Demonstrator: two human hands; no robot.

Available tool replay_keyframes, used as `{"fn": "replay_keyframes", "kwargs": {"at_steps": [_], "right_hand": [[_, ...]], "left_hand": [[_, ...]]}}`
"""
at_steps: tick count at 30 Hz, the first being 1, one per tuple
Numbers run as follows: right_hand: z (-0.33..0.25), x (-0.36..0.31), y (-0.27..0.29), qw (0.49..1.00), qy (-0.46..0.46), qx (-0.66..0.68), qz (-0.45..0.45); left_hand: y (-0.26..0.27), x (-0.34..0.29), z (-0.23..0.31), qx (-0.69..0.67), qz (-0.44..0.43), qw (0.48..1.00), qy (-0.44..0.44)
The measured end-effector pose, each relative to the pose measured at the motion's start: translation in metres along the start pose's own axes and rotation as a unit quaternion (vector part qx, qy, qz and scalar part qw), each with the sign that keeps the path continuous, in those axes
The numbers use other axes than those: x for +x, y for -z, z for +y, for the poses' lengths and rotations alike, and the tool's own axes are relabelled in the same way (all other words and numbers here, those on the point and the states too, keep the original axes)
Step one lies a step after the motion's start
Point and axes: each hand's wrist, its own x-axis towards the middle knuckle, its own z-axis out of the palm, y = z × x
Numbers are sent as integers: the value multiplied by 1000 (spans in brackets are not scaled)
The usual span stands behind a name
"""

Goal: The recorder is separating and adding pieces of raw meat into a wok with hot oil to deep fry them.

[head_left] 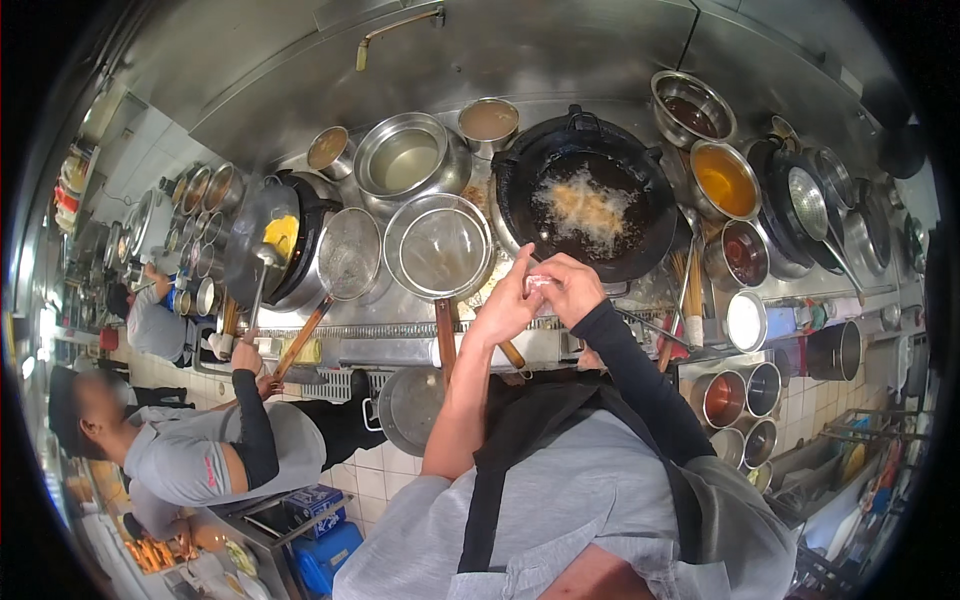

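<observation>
My left hand [506, 306] and my right hand [572, 288] meet in front of the black wok [655, 235], their fingertips pinched together. Between them is a small pale pink piece [541, 284], too small and too covered by fingers to name. Beyond my hands, golden-brown food [588, 208] bubbles in hot oil in the wok. Left of my hands, a round wire strainer [440, 245] rests across a pot, its wooden handle pointing toward me. Beside it lies a second mesh strainer [349, 254].
At left a co-worker [215, 450] holds a ladle [266, 257] over another wok with yellow food [283, 237]. Behind stand a large pot of cloudy liquid [402, 158] and a bowl of dark sauce [692, 108]. An orange-liquid pot [725, 180] and a perforated skimmer [808, 200] are at right.
</observation>
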Motion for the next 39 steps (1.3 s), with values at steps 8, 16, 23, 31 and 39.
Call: {"fn": "replay_keyframes", "kwargs": {"at_steps": [8,16,23,31,39], "right_hand": [[12,-2,14,923,-183,338,-22],[16,-13,14,694,-161,700,-45],[15,-10,37,777,-174,605,7],[14,1,28,925,-174,329,-80],[4,2,9,990,-108,90,-10]], "left_hand": [[7,3,-18,-131,-20,991,-4],[11,0,-11,-434,-82,897,-5],[21,4,-17,-385,-52,921,-19],[26,1,-9,-173,-68,983,9],[18,2,-5,-93,-53,994,1]]}}
